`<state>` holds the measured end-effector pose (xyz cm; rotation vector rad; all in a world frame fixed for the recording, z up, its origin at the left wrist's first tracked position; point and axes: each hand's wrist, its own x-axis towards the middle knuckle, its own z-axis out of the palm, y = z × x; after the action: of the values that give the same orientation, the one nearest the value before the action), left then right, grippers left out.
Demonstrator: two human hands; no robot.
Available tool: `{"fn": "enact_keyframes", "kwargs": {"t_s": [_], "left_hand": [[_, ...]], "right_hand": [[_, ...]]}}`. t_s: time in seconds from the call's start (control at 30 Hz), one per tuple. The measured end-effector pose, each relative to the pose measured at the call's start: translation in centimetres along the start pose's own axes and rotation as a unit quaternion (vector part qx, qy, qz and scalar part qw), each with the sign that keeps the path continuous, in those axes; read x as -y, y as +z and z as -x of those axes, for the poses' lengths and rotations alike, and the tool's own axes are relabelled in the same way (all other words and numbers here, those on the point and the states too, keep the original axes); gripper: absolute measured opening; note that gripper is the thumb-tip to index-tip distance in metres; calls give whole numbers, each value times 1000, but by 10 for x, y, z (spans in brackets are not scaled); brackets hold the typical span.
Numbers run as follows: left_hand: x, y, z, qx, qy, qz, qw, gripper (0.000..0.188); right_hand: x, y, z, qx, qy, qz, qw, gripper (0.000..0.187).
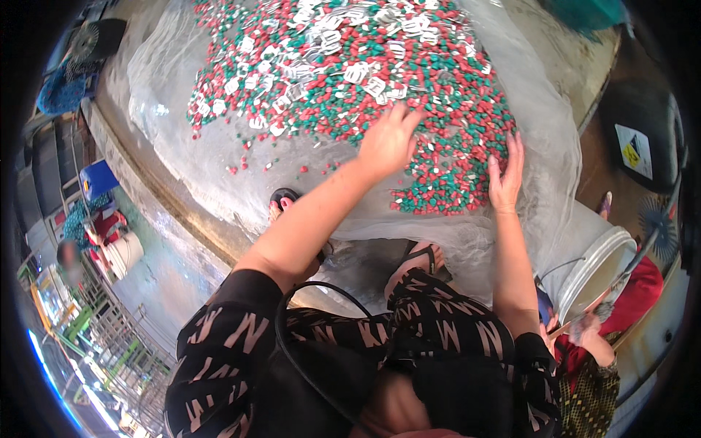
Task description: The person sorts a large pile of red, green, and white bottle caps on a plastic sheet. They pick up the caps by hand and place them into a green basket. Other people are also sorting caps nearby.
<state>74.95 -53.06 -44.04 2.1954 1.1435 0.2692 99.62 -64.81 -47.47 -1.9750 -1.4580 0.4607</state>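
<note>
A wide spread of small red and green pieces (453, 175), mixed with white flat slotted pieces (356, 71), lies on a pale translucent mesh sheet (182, 146). Over the near middle of the spread is my left hand (389, 144), palm down, its fingers bent forward with the tips apart and a little blurred. Nothing shows in it. At the right edge of the red and green pieces rests my right hand (506, 179), on its side, fingers stretched upward and thumb apart. It touches the edge of the pile and grips nothing.
A white bucket (595, 274) stands at the right beside another person's hands (590, 336). My sandalled feet (423, 263) are at the sheet's near edge. A concrete ledge (157, 190) runs along the left. Farther left, a person sits by a pale bucket (124, 250).
</note>
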Motion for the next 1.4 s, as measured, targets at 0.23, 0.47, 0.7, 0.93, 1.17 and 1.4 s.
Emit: {"fn": "enact_keyframes", "kwargs": {"t_s": [0.23,0.47,0.7,0.93,1.17,1.4], "left_hand": [[-24,35,-20,199,304,-203,909,55],[25,-44,17,377,378,-178,827,52],[68,-48,35,288,-16,-136,948,65],[68,-60,-10,47,165,-74,982,37],[266,-186,-63,-339,-206,-71,915,56],[159,-121,-46,-54,-40,-112,991,71]], "right_hand": [[-2,-18,22,116,-2,151,982,58],[60,-5,78,375,-114,116,913,58],[83,-30,20,423,-48,120,897,56],[147,34,-9,435,-199,244,843,67],[173,150,42,206,16,223,953,86],[151,135,63,136,218,356,898,84]]}}
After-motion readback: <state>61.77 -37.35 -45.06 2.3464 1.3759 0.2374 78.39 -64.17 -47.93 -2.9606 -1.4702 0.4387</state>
